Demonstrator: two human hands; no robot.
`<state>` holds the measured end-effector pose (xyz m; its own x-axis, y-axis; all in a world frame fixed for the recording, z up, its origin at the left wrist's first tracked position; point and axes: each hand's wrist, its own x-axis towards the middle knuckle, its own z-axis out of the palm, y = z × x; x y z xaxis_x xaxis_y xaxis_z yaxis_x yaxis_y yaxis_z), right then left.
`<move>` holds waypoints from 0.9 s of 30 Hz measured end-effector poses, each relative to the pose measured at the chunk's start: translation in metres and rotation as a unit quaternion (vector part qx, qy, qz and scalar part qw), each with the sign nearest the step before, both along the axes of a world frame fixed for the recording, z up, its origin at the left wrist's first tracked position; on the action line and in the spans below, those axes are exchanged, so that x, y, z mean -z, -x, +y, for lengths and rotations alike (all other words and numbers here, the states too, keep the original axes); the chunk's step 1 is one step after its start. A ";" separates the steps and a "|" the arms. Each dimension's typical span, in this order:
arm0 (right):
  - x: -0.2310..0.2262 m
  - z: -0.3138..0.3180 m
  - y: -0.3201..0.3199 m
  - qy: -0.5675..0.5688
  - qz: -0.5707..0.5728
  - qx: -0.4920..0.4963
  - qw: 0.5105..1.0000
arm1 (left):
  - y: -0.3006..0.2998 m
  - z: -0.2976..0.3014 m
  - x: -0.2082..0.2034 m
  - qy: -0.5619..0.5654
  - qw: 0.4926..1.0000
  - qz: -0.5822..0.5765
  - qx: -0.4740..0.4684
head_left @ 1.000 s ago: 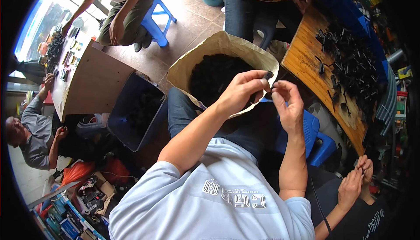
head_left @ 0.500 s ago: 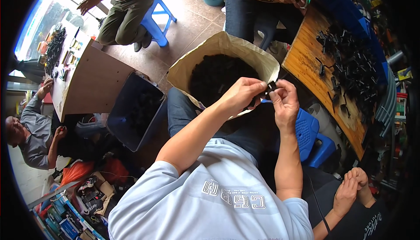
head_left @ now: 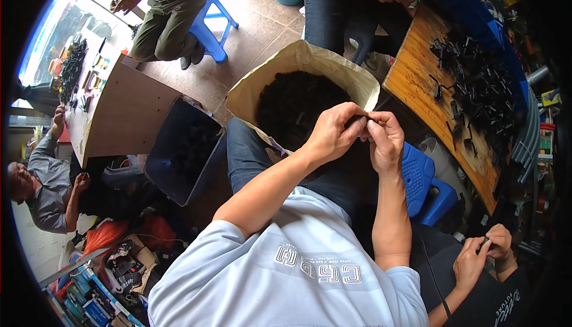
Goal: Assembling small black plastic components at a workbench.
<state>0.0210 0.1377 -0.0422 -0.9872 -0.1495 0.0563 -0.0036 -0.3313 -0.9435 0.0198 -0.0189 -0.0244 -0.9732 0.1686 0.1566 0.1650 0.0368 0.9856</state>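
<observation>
Both my hands are pinched together above the near right rim of an open cream sack. My left hand and my right hand grip a small black plastic piece between their fingertips. Most of it is covered by the fingers, so its exact kind cannot be made out. Inside the sack, which stands in front of my knees, lies a heap of black pieces.
At right, a wooden table bears many black plastic parts. A dark blue bin stands left, beside a pale table. Blue stools and co-workers surround me; one co-worker's hands hold a small dark piece.
My fingers have closed further around the black piece, and my left hand has shifted slightly right. At lower right, the co-worker's hands have moved apart and now show a dark piece.
</observation>
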 end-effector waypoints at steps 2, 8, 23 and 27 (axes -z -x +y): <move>0.002 -0.006 -0.003 0.038 0.006 0.015 0.999 | -0.002 0.003 0.002 0.049 0.997 0.057 -0.017; -0.017 0.009 0.010 -0.176 0.063 0.047 0.981 | 0.002 0.000 0.016 -0.014 0.999 0.002 -0.030; -0.022 0.074 0.054 -0.382 0.192 0.218 0.877 | 0.036 -0.026 0.030 -0.419 0.851 -0.317 0.014; -0.033 0.056 0.034 -0.133 0.090 0.015 0.987 | 0.032 -0.007 0.000 -0.265 0.942 -0.168 0.122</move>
